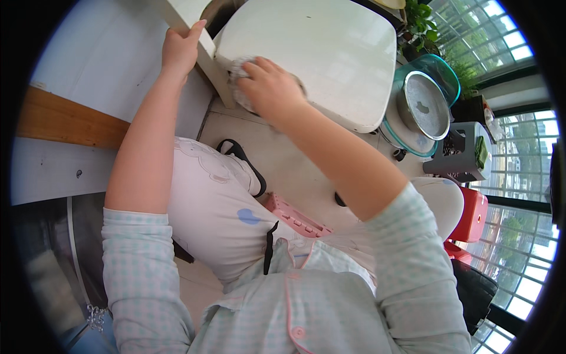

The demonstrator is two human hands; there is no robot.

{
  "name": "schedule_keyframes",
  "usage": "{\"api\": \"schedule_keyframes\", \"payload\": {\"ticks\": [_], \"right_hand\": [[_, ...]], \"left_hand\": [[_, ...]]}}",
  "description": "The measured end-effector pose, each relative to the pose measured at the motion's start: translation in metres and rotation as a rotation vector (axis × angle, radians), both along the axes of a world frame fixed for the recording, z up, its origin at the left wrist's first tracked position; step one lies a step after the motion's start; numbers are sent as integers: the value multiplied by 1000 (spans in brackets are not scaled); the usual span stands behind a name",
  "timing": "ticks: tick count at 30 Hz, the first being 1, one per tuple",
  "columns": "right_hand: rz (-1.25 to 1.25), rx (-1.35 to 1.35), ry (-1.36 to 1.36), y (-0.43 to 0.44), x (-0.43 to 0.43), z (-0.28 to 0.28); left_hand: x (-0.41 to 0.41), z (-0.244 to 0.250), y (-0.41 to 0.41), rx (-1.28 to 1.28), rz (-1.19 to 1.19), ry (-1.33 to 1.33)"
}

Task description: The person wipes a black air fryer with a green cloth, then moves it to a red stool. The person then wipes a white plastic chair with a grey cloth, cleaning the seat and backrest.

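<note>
My right hand (272,90) presses a crumpled greyish-white cloth (240,88) against the near left corner and side edge of a white seat-like panel (318,48) with rounded corners. The panel's top is glossy, with a small dark mark. Higher up on the left, my left hand (180,49) grips a white post (216,75) that slants down beside the panel. Its thumb lies along the post, and the fingers curl out of sight behind it. Part of the cloth is hidden beneath my right palm.
A metal basin (422,106) sits on teal-rimmed tubs (446,73) at the right. Beyond are a grey plastic stool (455,150), a red stool (473,214) and barred windows. A pink plastic object (298,217) lies on the tiled floor between my legs. A wooden strip (73,119) crosses the left.
</note>
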State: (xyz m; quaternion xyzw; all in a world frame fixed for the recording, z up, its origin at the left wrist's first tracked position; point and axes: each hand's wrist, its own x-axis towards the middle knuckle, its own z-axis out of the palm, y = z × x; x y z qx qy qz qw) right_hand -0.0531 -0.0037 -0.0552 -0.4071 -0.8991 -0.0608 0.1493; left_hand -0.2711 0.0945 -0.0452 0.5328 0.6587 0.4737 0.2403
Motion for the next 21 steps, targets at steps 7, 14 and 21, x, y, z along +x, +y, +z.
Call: {"api": "schedule_keyframes", "payload": {"ticks": [7,14,21], "right_hand": [[81,39,173,-59,134,-14],[-520,-323,592,-123,238,-6],[-789,-400,2052,-137,163,-43]], "left_hand": [[-9,-18,16,27,52,-15],[31,-1,-36,-25,240,-210],[165,0,-128,391,-1035,665]]}}
